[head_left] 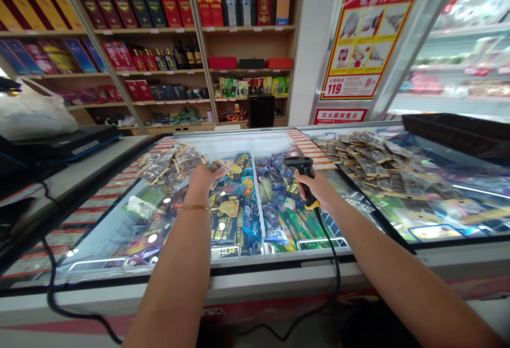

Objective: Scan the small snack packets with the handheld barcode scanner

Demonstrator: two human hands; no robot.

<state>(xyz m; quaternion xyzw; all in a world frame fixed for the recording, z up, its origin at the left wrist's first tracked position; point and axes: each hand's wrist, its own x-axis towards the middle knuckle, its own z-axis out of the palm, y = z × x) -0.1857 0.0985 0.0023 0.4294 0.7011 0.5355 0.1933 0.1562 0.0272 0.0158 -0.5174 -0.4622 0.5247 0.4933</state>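
My right hand [319, 188] is wrapped round the grip of a black handheld barcode scanner [298, 163], whose head points to the left. A black cord runs down from the yellow-edged base of its grip. To the left, my left hand [202, 179] is closed on a small clear packet [220, 166], which shows only in part beyond the thumb. Beside that hand, a pile of similar clear packets with tan card strips [171, 162] lies on the glass lid of a chest freezer. Colourful ice cream packs [229, 220] show inside the freezer, below both hands.
Another heap of packets [370, 159] lies on the right freezer, near a dark tray [458, 135]. A white plastic bag [37, 111] rests on a black device at the left. Shelves with boxes [143, 8] and a red fire-safety poster [370, 34] stand behind.
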